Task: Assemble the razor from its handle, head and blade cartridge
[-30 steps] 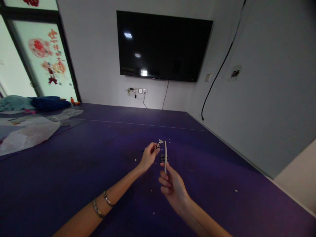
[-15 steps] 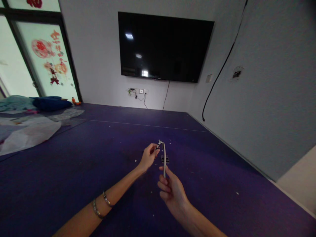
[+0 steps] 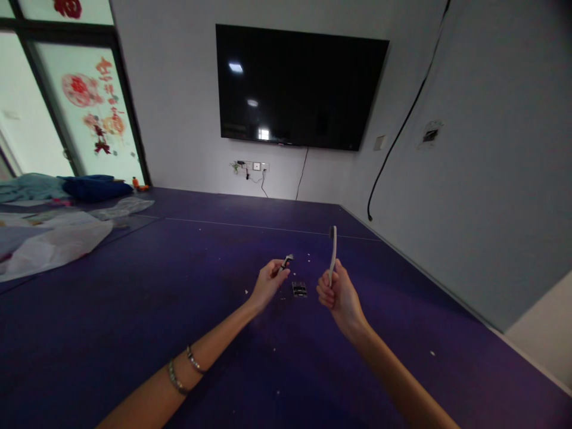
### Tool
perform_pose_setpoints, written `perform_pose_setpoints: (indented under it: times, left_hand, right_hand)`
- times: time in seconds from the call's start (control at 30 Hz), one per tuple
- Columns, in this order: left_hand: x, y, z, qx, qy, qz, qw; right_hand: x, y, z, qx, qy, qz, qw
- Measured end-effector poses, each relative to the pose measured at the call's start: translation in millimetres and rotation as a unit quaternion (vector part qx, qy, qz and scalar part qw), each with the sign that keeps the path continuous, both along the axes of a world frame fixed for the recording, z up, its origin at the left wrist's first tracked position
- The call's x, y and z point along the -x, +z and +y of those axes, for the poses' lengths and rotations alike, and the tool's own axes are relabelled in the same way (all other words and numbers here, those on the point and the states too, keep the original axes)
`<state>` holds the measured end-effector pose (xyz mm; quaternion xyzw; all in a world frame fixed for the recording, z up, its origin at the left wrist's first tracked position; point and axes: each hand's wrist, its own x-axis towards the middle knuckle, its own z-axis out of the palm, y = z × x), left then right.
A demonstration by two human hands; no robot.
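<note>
My left hand (image 3: 269,281) pinches a small silver-grey razor head (image 3: 286,260) between thumb and fingers, held above the purple floor. My right hand (image 3: 337,294) is closed around the lower end of a slim white razor handle (image 3: 333,251), which stands upright. The handle and the head are apart, with a gap between them. On the floor between my hands lies a small dark cartridge holder (image 3: 299,289). Two bracelets (image 3: 184,368) sit on my left forearm.
Purple carpet (image 3: 179,286) with scattered white crumbs spreads all around. A large black TV (image 3: 301,86) hangs on the far wall above a socket strip (image 3: 250,165). Plastic sheets and blue cloth (image 3: 53,226) lie at the left by a glass door. A grey wall (image 3: 482,179) runs along the right.
My right hand has pulled the white handle away to the right and upward, off the razor head. The head stays in my left hand, which has barely moved.
</note>
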<state>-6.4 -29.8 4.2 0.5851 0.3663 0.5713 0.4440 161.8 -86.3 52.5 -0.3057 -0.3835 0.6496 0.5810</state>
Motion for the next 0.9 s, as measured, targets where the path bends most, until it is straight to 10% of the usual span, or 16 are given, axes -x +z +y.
perform_pose_setpoints:
  times: [0.23,0.53,0.9]
  left_hand:
    - [-2.3,6.0,-4.7,-0.023,-0.034,-0.017,0.999]
    - [-7.1,5.0,-8.6,-0.07,0.019,0.016,0.997]
    - [-11.9,8.2,-23.6,-0.096,0.038,0.036,0.994]
  right_hand:
    - [-38.8,-22.0,35.9,-0.082,-0.162,-0.303,0.936]
    - [-41.9,-28.5,36.8,-0.139,-0.164,-0.525,0.823]
    - [-43.9,-30.9,36.6,-0.159,-0.14,-0.562,0.8]
